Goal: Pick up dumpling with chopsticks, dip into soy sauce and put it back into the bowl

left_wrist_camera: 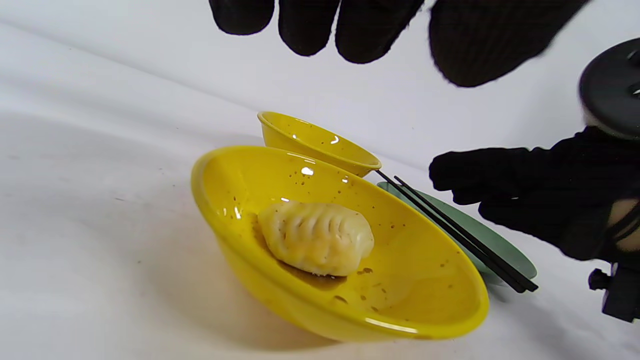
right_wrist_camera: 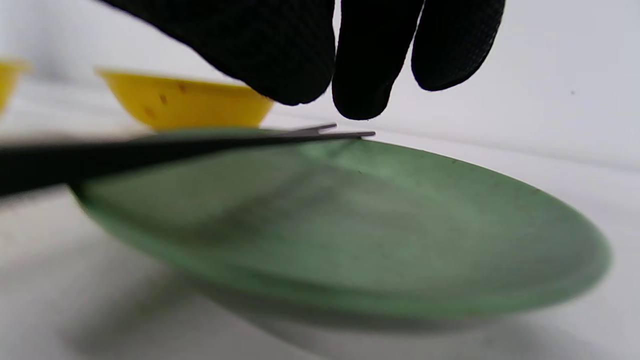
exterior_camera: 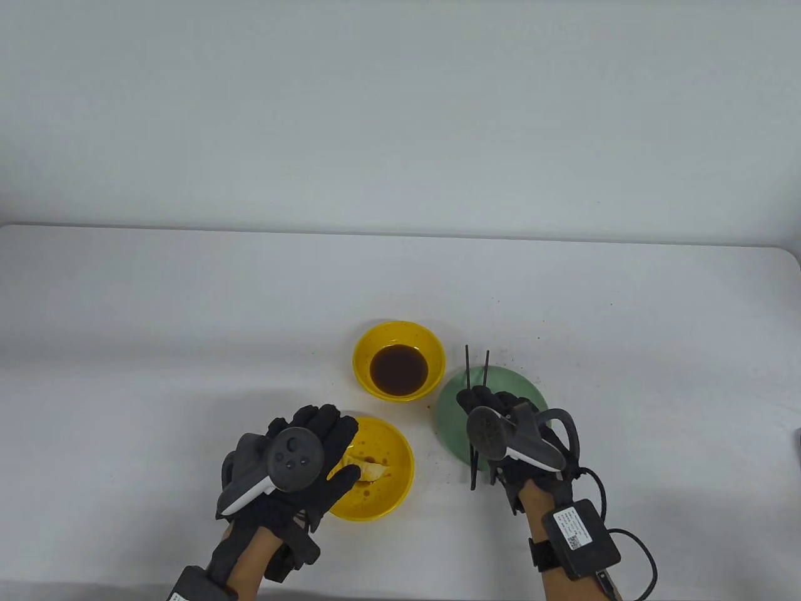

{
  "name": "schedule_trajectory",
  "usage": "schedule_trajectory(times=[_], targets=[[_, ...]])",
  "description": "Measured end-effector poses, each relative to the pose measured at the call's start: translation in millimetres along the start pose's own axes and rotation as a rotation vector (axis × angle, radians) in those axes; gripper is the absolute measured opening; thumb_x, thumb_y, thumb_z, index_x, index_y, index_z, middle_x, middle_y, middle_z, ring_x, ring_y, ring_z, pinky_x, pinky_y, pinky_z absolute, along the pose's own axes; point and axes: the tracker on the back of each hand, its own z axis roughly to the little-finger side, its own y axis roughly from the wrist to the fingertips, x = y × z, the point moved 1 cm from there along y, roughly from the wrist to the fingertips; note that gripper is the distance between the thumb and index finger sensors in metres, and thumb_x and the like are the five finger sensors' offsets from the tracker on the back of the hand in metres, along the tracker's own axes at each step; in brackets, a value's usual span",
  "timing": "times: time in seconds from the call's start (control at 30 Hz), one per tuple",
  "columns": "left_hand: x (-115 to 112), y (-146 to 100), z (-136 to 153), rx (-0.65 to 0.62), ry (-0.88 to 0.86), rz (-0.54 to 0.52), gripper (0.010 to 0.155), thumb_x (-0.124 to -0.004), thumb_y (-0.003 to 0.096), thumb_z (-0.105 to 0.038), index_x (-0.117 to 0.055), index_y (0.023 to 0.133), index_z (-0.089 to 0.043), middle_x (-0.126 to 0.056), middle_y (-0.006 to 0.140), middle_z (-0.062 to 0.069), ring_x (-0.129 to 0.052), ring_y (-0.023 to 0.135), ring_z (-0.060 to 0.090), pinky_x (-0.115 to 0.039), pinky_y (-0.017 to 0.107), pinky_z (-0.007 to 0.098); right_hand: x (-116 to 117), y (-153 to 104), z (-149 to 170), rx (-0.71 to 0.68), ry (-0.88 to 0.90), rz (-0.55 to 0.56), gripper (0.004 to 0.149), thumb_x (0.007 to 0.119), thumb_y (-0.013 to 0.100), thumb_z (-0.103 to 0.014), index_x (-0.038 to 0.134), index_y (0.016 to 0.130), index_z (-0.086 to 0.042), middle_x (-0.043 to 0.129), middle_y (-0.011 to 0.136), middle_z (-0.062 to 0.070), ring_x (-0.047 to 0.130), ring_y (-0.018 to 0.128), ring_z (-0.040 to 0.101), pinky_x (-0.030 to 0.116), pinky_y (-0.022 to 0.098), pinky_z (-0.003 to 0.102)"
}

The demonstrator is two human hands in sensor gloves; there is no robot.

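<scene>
Bare table beyond (left too)

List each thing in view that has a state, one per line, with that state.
Dumpling: lying in the near yellow bowl, not gripped.
Near yellow bowl: on the table, sauce-spotted, holds the dumpling.
Far yellow bowl: upright, holds dark soy sauce.
Chopsticks: lying across the green plate.
Green plate: carries only the chopsticks.
Left hand: open above the near bowl.
Right hand: over the chopsticks; grip unclear.
</scene>
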Motion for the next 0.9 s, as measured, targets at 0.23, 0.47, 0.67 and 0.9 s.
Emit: schedule_trajectory(times=[0.23,0.47,0.67,0.9], targets=[[-0.2,0.4,2.3,0.011,-0.005,0.01,0.076,-0.069,0.0467,-0.062,-0.043,0.114,-0.039,-0.038,0.123,-0.004,-0.035,0.118,0.035,-0.027,0.082,0.065,19.3,7.9,-17.8,-0.043,-0.186,-0.039,0.069,0.088,0.047,-0.015,0.051,0.103,-0.033,0.055,0.11,0.002,0.074,0.095,0.029,0.064,0.069,0.054],[1.2,-0.7,0.3,-0.001,-0.004,0.0,0.076,-0.069,0.0468,-0.062,-0.043,0.114,-0.039,-0.039,0.123,-0.005,-0.036,0.119,0.035,-0.027,0.082,0.065,21.4,10.3,-20.5,-0.055,-0.173,-0.003,0.055,0.086,0.047,-0.024,0.063,0.097,-0.032,0.064,0.103,0.009,0.083,0.088,0.03,0.069,0.067,0.051],[1.5,-0.8,0.4,-0.004,-0.008,-0.001,0.075,-0.069,0.0468,-0.062,-0.043,0.114,-0.039,-0.039,0.123,-0.005,-0.036,0.119,0.035,-0.027,0.082,0.065,14.2,7.5,-17.5,-0.061,-0.131,0.095,0.048,0.083,0.046,-0.033,0.069,0.092,-0.03,0.069,0.099,0.011,0.089,0.082,0.03,0.073,0.064,0.05],[5.1,-2.1,3.7,0.004,-0.032,-0.012,0.075,-0.069,0.0471,-0.062,-0.043,0.114,-0.039,-0.039,0.123,-0.005,-0.036,0.119,0.035,-0.027,0.082,0.066,-34.9,-17.0,11.9,-0.099,0.4,0.424,0.053,0.07,0.047,-0.041,0.066,0.095,-0.019,0.07,0.093,0.024,0.092,0.076,0.036,0.076,0.059,0.052]])
